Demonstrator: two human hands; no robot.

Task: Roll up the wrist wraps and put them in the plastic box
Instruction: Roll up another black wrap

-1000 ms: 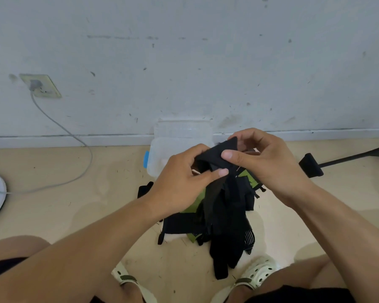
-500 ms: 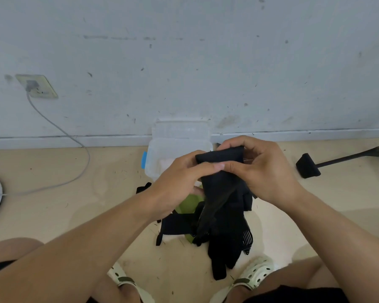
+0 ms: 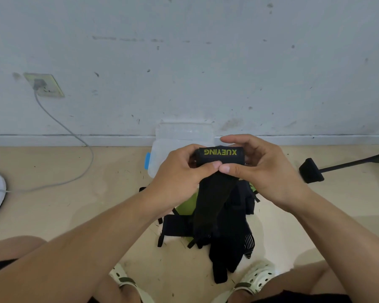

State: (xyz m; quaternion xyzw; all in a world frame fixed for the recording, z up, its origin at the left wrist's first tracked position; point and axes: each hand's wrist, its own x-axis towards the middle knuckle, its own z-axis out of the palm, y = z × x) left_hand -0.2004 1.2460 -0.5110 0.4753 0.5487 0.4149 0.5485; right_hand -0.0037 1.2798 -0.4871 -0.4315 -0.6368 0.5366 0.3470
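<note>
Both forearms reach forward from the bent knees and meet above the floor (image 3: 53, 171). A pile of wraps (image 3: 228, 226) lies between the feet, and the plastic box (image 3: 160, 154) stands behind the hands, against the wall. The left hand (image 3: 179, 176) and the right hand (image 3: 263, 169) grip the rolled top of a black wrist wrap (image 3: 219, 158), fingers curled, thumbs touching; its tail hangs down.
</note>
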